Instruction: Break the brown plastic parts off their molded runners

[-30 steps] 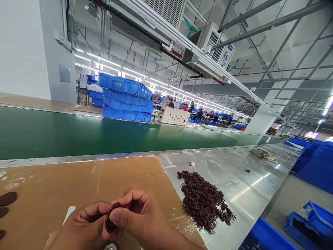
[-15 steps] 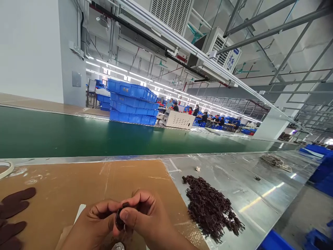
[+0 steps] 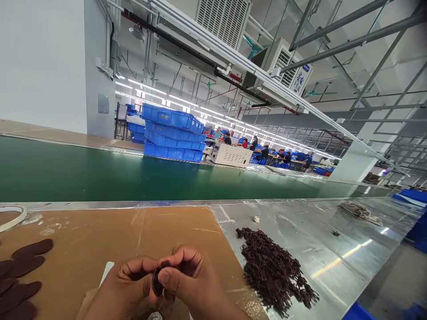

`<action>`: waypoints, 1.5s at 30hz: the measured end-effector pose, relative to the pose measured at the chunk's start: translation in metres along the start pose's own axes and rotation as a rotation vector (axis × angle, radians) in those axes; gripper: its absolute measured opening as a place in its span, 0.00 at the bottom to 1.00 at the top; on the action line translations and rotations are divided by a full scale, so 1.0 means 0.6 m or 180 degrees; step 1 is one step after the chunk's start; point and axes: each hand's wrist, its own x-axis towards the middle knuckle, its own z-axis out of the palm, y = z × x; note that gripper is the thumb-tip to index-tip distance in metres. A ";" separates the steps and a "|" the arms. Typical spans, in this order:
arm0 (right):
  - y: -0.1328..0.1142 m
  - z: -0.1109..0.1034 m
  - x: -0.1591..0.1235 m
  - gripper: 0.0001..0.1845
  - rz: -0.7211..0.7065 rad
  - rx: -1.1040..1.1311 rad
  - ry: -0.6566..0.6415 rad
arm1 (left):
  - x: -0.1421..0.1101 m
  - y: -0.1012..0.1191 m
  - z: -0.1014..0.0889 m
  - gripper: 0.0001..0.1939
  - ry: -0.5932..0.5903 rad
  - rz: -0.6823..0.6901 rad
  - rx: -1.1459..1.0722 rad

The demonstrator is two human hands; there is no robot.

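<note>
A small, dark brown, shiny curved strip point(image 3: 157, 283) is pinched between my two hands, low in the middle of the view. My left hand point(image 3: 122, 286) grips its left side with thumb and fingers. From the right, the thumb and forefinger of my right hand point(image 3: 195, 282) press on the strip's upper end. Partly hidden under the hands is a shiny silvery round item point(image 3: 155, 316), its kind unclear. To the right lies a heap of thin dark brown strips point(image 3: 271, 271). Flat, rounded dark brown pieces point(image 3: 25, 295) overlap at the left.
Brown board point(image 3: 173, 226) covers the near table, beside a metal top point(image 3: 300, 231). A tape roll point(image 3: 23, 216) lies at the left edge. Beyond runs a green belt point(image 3: 100, 178), with stacked blue crates point(image 3: 175, 133) behind it. A rag point(image 3: 360, 211) lies far right. Several people sit far back.
The view has shifted slightly, so most things appear a little further right. Both hands keep their pinch on the dark strip, with hardly any change in finger position.
</note>
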 end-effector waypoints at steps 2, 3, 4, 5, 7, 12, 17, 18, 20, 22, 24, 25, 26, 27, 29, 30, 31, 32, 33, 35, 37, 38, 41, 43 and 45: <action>-0.001 0.000 0.000 0.20 0.0008 0.0023 0.0009 | -0.001 0.002 0.003 0.18 -0.0019 -0.0017 -0.0091; -0.001 0.001 0.000 0.20 0.0011 0.0024 0.0015 | -0.002 0.003 0.005 0.19 -0.0039 -0.0042 -0.0127; -0.001 0.002 0.000 0.19 0.0011 0.0021 0.0014 | -0.002 0.003 0.006 0.19 -0.0066 -0.0049 -0.0152; -0.002 0.003 -0.001 0.19 0.0009 0.0019 0.0007 | -0.002 0.003 0.007 0.19 -0.0100 -0.0026 -0.0171; -0.002 0.005 -0.001 0.19 -0.0008 0.0031 0.0010 | -0.002 0.004 0.008 0.19 -0.0171 0.0063 -0.0177; 0.002 0.005 0.000 0.21 0.0027 0.0124 0.0199 | -0.007 0.010 0.015 0.18 -0.0090 0.0030 -0.0204; 0.007 -0.006 0.004 0.22 -0.0020 -0.0084 -0.0021 | -0.014 0.018 0.021 0.19 -0.0086 0.0003 -0.0163; 0.006 -0.005 0.004 0.22 -0.0020 -0.0092 -0.0010 | -0.014 0.018 0.020 0.19 -0.0077 -0.0018 -0.0115; 0.003 -0.001 0.002 0.22 -0.0002 -0.0040 0.0093 | -0.012 0.017 0.017 0.18 -0.0103 -0.0042 -0.0054; 0.000 0.004 0.001 0.22 -0.0002 0.0024 0.0146 | -0.010 0.014 0.013 0.19 -0.0133 -0.0040 -0.0029; -0.001 0.008 0.000 0.22 -0.0021 0.0068 0.0123 | -0.007 0.011 0.010 0.19 -0.0117 -0.0044 -0.0033; -0.001 0.008 0.000 0.22 -0.0020 0.0073 0.0116 | -0.006 0.010 0.009 0.20 -0.0079 -0.0054 -0.0054; -0.001 0.008 0.000 0.22 -0.0017 0.0066 0.0112 | -0.005 0.009 0.008 0.20 -0.0030 -0.0064 -0.0086; -0.001 0.007 0.001 0.22 -0.0011 0.0056 0.0114 | -0.004 0.008 0.008 0.21 0.0009 -0.0069 -0.0131; 0.000 0.005 0.001 0.22 -0.0009 0.0015 0.0126 | -0.004 0.007 0.008 0.20 0.0044 -0.0063 -0.0165; 0.001 0.004 0.001 0.22 -0.0016 -0.0001 0.0122 | -0.004 0.007 0.009 0.20 0.0041 -0.0063 -0.0142; 0.001 0.003 0.002 0.22 -0.0018 -0.0008 0.0103 | -0.005 0.007 0.009 0.19 0.0016 -0.0060 -0.0134; 0.002 0.002 0.002 0.22 -0.0024 -0.0010 0.0078 | -0.006 0.007 0.010 0.19 -0.0011 -0.0064 -0.0150; 0.002 0.001 0.003 0.21 -0.0037 -0.0015 0.0053 | -0.006 0.007 0.011 0.19 -0.0033 -0.0062 -0.0191; 0.004 -0.001 0.004 0.20 -0.0115 -0.0031 -0.0029 | -0.007 0.008 0.012 0.20 -0.0052 -0.0048 -0.0290; 0.007 -0.004 0.006 0.20 -0.0212 -0.0031 -0.0108 | -0.007 0.008 0.012 0.20 -0.0048 -0.0005 -0.0297; 0.008 -0.005 0.007 0.19 -0.0232 -0.0038 -0.0126 | -0.006 0.008 0.011 0.20 -0.0059 0.0011 -0.0262; 0.007 -0.004 0.006 0.19 -0.0206 -0.0089 -0.0076 | -0.004 0.007 0.008 0.22 -0.0116 0.0014 -0.0196; 0.005 -0.002 0.004 0.19 -0.0195 -0.0088 -0.0041 | -0.003 0.005 0.006 0.22 -0.0114 0.0017 -0.0213; 0.003 0.001 0.003 0.19 -0.0180 -0.0047 -0.0014 | -0.001 0.003 0.005 0.22 -0.0054 0.0050 -0.0235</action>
